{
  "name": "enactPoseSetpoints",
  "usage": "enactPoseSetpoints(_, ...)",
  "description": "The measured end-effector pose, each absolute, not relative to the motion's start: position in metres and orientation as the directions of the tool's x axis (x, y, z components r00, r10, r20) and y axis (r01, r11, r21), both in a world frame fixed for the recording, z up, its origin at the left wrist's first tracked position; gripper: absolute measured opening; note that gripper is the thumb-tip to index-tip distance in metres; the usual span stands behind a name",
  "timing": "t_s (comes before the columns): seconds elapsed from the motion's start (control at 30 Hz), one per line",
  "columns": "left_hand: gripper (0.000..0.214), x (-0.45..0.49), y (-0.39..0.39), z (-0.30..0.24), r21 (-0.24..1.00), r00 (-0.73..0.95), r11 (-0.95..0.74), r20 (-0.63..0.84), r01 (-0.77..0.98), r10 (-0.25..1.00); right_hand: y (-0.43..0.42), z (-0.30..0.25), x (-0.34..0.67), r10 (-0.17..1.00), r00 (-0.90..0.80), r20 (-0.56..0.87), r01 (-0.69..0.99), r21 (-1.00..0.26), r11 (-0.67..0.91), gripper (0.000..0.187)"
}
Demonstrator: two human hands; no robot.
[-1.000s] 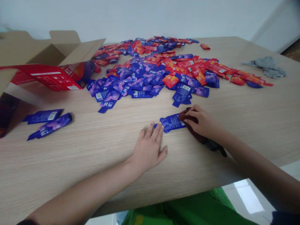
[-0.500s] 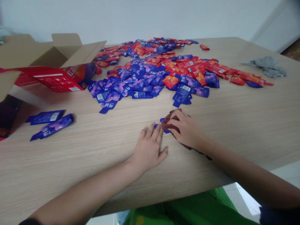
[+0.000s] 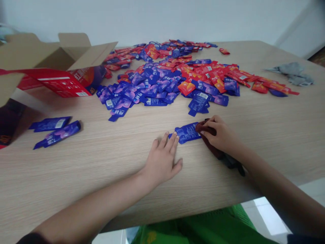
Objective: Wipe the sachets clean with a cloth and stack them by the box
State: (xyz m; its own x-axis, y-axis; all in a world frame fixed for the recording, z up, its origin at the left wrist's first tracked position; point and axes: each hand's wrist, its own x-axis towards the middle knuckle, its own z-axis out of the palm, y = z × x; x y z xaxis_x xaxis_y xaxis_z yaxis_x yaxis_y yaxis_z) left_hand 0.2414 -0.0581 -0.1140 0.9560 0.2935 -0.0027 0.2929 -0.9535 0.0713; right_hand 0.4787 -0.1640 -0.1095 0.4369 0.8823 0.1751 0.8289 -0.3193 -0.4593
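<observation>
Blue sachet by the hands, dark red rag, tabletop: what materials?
Flat blue sachet: probably printed plastic film; thin, flat, with a slight sheen. Dark red cloth under the right hand: soft matte fabric, bunched in folds. Light wood-grain table: matte grain pattern; solid wood or laminate cannot be told.

Only one camera here, worn on the person's head, looking forward and down across the table toward the far wall. It sits close: the left hand and right hand land mid-frame, the near table edge cuts the bottom, the cardboard box fills far left, and a grey rag marks far right.
</observation>
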Motion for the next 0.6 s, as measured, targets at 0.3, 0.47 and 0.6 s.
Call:
enactPoseSetpoints(0.3,0.07,0.241,-0.058,-0.116,0.067,0.957,-0.956,0.015,0.287,0.289,-0.129,-0.081,0.452,0.921,0.238,0.31,0.933,-0.335,-0.128,0.015)
enactPoseSetpoints(0.47,0.069,0.241,-0.058,-0.115,0.076,0.959,-0.956,0.007,0.283,0.284,-0.118,-0.097,0.419,0.964,0.115,0.24,0.983,-0.164,-0.077,0.02)
enactPoseSetpoints(0.6,0.07,0.241,-0.059,-0.115,0.078,0.957,-0.954,0.005,0.289,0.29,-0.126,-0.101,0.425,0.955,0.171,0.243,0.977,-0.164,-0.133,0.021)
